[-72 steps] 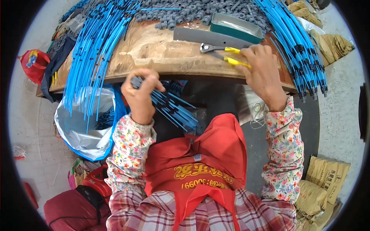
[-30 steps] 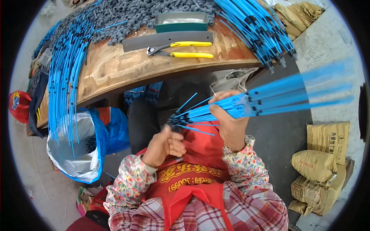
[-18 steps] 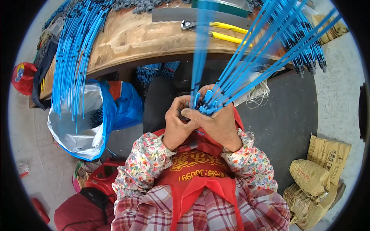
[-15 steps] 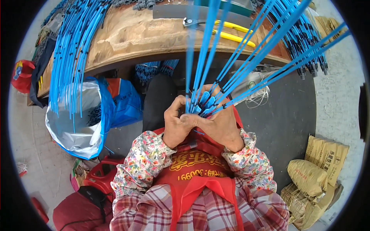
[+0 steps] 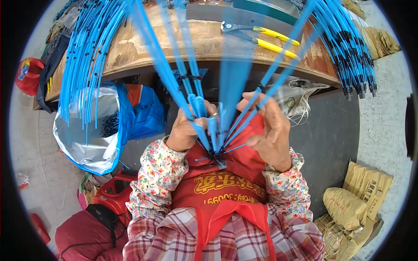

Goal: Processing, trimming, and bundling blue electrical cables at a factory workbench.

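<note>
Both grips are closed on one bundle of blue rods (image 5: 217,130), held upright against the red apron (image 5: 226,187). By the left hand (image 5: 185,130) the rods are grasped near their lower ends; by the right hand (image 5: 270,135) they are clasped from the other side. From the hands the rods are fanned upward, blurred, across the desk (image 5: 174,48). On the desk, yellow-handled pliers (image 5: 261,37) are laid, and more blue rods (image 5: 87,65) are draped over its edge above a plastic bag (image 5: 91,139).
</note>
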Tool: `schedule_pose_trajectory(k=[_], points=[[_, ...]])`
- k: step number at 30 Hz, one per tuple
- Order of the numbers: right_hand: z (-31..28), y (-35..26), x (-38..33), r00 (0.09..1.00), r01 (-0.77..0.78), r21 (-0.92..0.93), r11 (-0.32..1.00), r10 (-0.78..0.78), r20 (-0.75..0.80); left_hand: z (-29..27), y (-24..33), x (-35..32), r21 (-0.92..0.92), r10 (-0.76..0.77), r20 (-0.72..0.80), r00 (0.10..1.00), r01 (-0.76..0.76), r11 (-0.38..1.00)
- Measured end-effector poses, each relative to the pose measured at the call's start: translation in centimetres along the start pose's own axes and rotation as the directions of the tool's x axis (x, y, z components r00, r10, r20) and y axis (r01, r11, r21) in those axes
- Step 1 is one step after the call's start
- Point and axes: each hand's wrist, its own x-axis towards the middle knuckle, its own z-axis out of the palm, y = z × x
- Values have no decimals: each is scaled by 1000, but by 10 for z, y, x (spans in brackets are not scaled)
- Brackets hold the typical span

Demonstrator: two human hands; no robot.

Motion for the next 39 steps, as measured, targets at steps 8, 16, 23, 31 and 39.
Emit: schedule_pose_trajectory(k=[8, 16, 23, 31, 39], points=[[37, 30, -27, 938, -314, 322, 893, 237, 254, -67, -51, 28, -693, 453, 691, 564, 339, 636], [49, 31, -24, 898, -340, 223, 914, 244, 367, -18, 5, 11, -545, 115, 433, 894, 158, 823], [58, 29, -24, 994, -76, -53, 996, 80, 81, 10, 21, -12, -107, -178, -94, 980, 167, 980], [58, 28, -29, 998, -69, -106, 992, 70, 4, 17, 20, -13, -88, -207, -114, 972, 197, 976], [61, 27, -33, 999, 10, -47, 999, -11, -31, 0, 18, -18, -52, -202, -94, 975, 198, 979]])
